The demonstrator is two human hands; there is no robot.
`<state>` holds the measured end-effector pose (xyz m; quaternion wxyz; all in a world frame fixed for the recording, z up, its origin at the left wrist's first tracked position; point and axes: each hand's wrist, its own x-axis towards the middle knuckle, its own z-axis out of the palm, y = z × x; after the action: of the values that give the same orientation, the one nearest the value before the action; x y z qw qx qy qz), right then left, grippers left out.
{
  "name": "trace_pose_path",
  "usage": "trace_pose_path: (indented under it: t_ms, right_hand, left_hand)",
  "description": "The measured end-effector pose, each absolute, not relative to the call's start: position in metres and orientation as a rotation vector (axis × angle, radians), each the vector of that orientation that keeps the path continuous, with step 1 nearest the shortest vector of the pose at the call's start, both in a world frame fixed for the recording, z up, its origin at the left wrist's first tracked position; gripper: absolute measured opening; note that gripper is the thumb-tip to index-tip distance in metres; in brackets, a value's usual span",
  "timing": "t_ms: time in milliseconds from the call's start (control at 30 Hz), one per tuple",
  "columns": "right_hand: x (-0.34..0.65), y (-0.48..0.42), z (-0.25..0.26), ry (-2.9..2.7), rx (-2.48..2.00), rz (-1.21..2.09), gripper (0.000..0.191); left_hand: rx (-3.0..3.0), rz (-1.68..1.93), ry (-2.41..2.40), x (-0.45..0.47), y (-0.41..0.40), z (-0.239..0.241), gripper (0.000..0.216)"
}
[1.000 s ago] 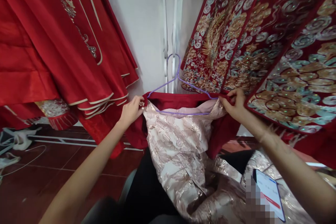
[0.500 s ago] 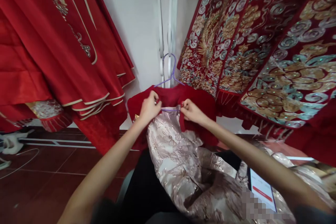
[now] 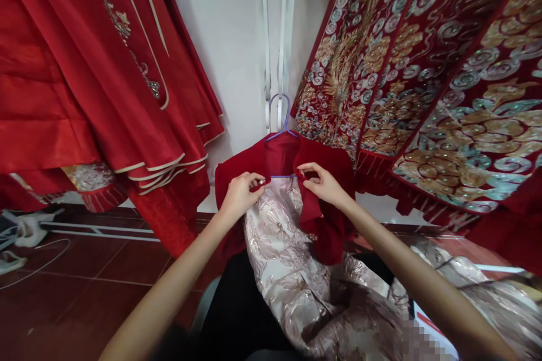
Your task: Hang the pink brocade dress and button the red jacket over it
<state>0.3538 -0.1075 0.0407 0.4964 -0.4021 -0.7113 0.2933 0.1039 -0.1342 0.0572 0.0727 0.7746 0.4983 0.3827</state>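
A short red jacket [image 3: 336, 161] hangs on a purple hanger [image 3: 287, 122] hooked at the white rail. My left hand [image 3: 242, 196] pinches the left front edge of the jacket near the neckline. On the other front edge, the fingers of my right hand [image 3: 319, 183] are closed in the same way. The two edges are apart, and the hanger's lower bar shows between them. A pale pink-silver brocade garment [image 3: 282, 242] with a shiny leaf pattern hangs below the opening and spreads across my lap. Small gold-coloured fastenings show along the right jacket edge.
Red garments with cream piping [image 3: 139, 124] hang on the left. Heavily embroidered red-and-gold garments [image 3: 466, 101] hang on the right. White shoes [image 3: 31, 231] stand by a low white rail on the tiled floor [image 3: 105, 271]. A phone [image 3: 436, 333] lies partly covered at lower right.
Both hands have moved from the jacket's neckline slightly down its front edges. The right front panel now hangs lower over the brocade. The camera view has shifted a little.
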Motion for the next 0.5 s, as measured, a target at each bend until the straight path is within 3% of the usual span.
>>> trace_pose_path:
  t_ms: [100,500]
  right_hand:
    - [0.345,-0.115,0.043,-1.744,-0.932,0.785,0.024]
    - [0.312,-0.120,0.038,-1.726,-0.769,0.863,0.021]
  left_hand:
    - [2.292,1.231,1.532,0.108,-0.137,0.058,0.014]
    - [1.930,1.448,1.391,0.140,-0.134,0.053,0.015]
